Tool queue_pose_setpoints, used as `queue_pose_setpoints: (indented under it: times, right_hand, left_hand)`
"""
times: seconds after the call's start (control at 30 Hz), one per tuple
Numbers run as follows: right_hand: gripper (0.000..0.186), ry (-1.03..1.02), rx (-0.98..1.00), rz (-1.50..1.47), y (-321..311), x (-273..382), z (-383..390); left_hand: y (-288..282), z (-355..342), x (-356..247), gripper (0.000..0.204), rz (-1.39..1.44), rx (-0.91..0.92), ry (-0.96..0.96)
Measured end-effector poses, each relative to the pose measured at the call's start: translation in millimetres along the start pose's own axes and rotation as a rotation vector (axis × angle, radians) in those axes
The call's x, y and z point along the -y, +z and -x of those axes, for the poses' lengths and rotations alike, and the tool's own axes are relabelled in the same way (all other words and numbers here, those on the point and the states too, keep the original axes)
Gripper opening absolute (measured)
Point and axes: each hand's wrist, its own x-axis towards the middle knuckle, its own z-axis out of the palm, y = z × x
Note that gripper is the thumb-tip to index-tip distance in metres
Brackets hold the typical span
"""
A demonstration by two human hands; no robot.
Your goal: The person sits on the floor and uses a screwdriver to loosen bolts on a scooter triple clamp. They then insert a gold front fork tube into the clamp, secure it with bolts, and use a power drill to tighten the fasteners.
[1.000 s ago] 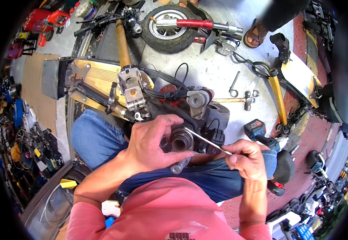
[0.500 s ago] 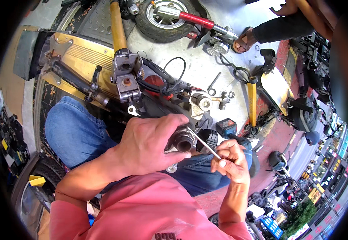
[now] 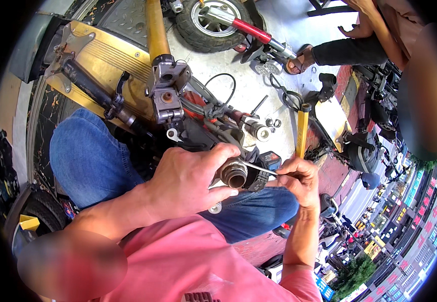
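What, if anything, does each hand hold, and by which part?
Right hand: a thin metal rod, pinched at its outer end. Left hand: a round metal tube, around its collar near the open end.

Left hand [image 3: 186,176] around metal tube [image 3: 235,173]; right hand [image 3: 301,178] pinching rod [image 3: 261,169].

The tube [image 3: 234,175] close to me is bare metal, dull and grimy, with a few bright glints on its ringed collar, and the thin rod [image 3: 261,169] beside it looks like smooth, shiny metal. The bracket [image 3: 160,110] is scuffed grey metal, its bolt [image 3: 166,96] rusty brown. I see a gold footboard [image 3: 123,65], metallic and ribbed, and a yellow pole [image 3: 158,30] with worn paint. The tyre [image 3: 203,44] is matt, rough-treaded rubber; the red sleeve [image 3: 251,31] gleams glossy. Faded denim jeans [image 3: 88,156] and a soft, matt pink shirt [image 3: 178,251] are cloth.
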Motion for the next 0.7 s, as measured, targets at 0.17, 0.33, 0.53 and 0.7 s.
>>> queue_pose_setpoints:
  times: [0.17,0.33,0.53,0.7]
  right_hand:
    - [0.013,-0.085,-0.209,-0.045,31.4,-28.2,29.3]
    - [0.013,-0.273,-0.190,-0.142,57.7,-30.1,33.2]
    - [0.011,-0.166,-0.373,-0.137,46.3,-9.4,44.1]
    - [0.012,-0.052,-0.357,0.200,34.9,19.6,41.8]
  left_hand:
    - [2.5,1.3,2.0,0.070,0.004,-0.041,0.026]
    - [2.0,-0.2,-1.2,0.065,0.007,-0.047,0.023]
    - [-0.2,0.7,-2.6,0.058,-0.030,-0.015,0.007]
    - [-4.3,-1.5,-4.1,0.054,-0.048,0.018,0.020]
